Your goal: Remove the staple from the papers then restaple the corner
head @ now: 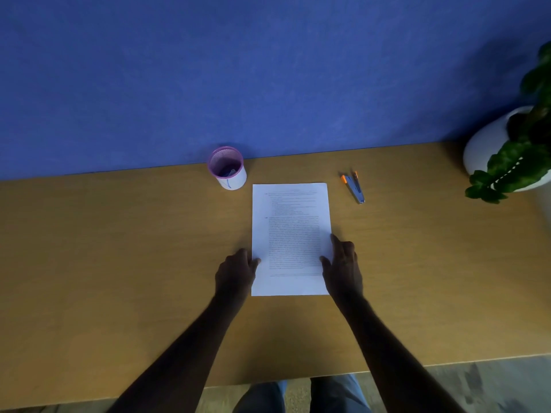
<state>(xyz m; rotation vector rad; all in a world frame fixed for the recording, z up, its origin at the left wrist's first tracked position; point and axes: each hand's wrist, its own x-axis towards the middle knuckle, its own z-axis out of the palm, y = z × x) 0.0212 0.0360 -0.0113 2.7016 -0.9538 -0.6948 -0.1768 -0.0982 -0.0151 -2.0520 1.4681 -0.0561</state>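
Resting flat on the wooden worktop (119, 263), the papers (290, 239) lie between two hands. The left hand (235, 271) touches the left edge with loosely curled fingers; the right hand (343, 263) rests on the right edge, thumb on the sheet, fingers nearly straight. A stapler (354, 187) lies beyond, right. The pink mesh cup (227, 168) holds dark items too dim to identify. A white pot (486, 144) holds a leafy plant (518, 162).
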